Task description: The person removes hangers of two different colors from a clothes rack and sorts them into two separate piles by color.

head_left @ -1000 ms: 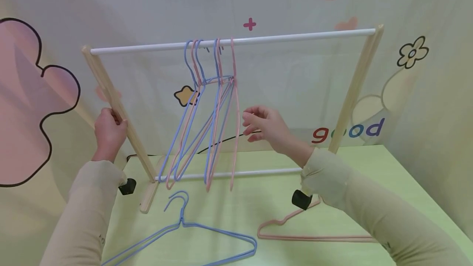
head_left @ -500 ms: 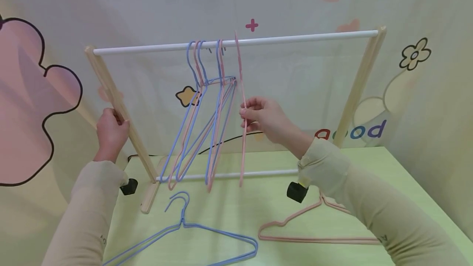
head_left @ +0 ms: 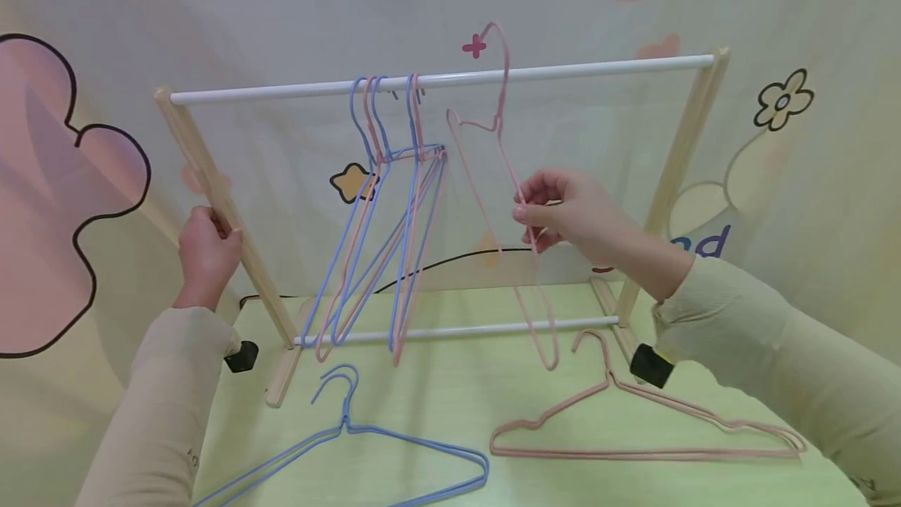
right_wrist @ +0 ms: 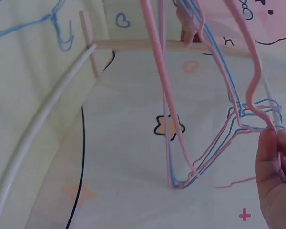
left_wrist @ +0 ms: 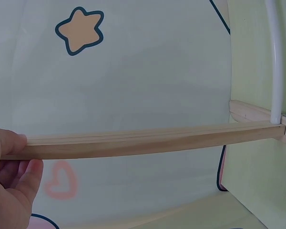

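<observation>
My hands are both gripping: the right hand (head_left: 577, 213) pinches a pink hanger (head_left: 511, 170) by its side wire, and the left hand (head_left: 209, 247) is wrapped round the wooden post (head_left: 263, 280) of a rack. The pink hanger is just left of my right fingertips, tilted, its hook reaching above the rack's white top bar (head_left: 598, 69). Between my hands, five blue and pink hangers (head_left: 422, 155) hang from that bar. Nearer me on the green desk (head_left: 450, 382), overlapping blue hangers (head_left: 348, 413) lie between my forearms, and overlapping pink ones (head_left: 609, 375) below my right hand. Beyond my right wrist, a wall word is partly hidden; its last letter, "d" (head_left: 716, 243), reads clearly. From that wrist's view I also make out an "h" (right_wrist: 228, 41). Small lettering on my left sleeve (head_left: 169, 390) is too tiny to read.
</observation>
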Tool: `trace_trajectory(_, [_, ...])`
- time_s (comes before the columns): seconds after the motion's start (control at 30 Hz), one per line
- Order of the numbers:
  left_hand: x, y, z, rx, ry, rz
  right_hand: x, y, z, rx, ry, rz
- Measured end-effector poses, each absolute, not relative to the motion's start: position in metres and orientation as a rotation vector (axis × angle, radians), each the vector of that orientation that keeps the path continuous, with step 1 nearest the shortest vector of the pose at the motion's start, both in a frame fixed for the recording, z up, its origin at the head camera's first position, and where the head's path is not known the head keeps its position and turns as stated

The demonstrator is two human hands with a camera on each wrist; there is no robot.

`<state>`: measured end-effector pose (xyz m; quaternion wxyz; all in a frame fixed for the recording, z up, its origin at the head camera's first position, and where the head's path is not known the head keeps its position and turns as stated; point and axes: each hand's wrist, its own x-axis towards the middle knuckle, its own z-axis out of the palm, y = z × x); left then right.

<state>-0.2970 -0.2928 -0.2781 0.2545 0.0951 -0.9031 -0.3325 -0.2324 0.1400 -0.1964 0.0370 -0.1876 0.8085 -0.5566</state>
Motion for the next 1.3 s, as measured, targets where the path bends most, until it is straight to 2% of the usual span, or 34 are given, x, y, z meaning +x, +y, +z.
trace_trajectory(0.27, [-0.296, -0.295, -0.279, 0.261, -2.459, -0.908, -0.214, 0.197, -0.216, -0.582, 2.88, -1.238])
trace_trajectory(0.67, [-0.297, -0.295, -0.276, 0.263, -2.451, -0.882, -0.202, 0.272, -0.26, -0.774, 3.398, -0.796])
trace_trajectory(0.9, [-0.296, -0.292, -0.275, 0.268, -2.472, -0.896, -0.198, 0.299, -0.278, -0.882, 3.621, -0.535])
trace_trajectory(1.3, [-0.296, -0.292, -0.278, 0.269, -2.472, -0.931, -0.188, 0.327, -0.311, -1.114, 3.712, -0.413])
